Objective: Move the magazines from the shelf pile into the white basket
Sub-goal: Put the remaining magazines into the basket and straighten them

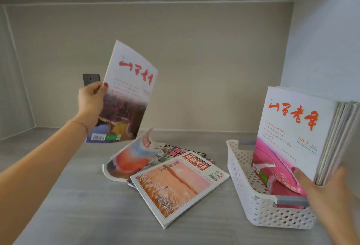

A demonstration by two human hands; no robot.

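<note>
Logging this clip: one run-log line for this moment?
left hand: holds magazine aloft | right hand: steadies upright stack in white basket

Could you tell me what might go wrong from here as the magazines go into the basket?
1. The left hand pinches the lifted magazine by one edge only; it already bows and could slip or crease.
2. The upright stack leans in the basket, propped by the right hand; letting go may tip it.
3. The pile lies loosely fanned, one cover curled up, so it could snag.
</note>
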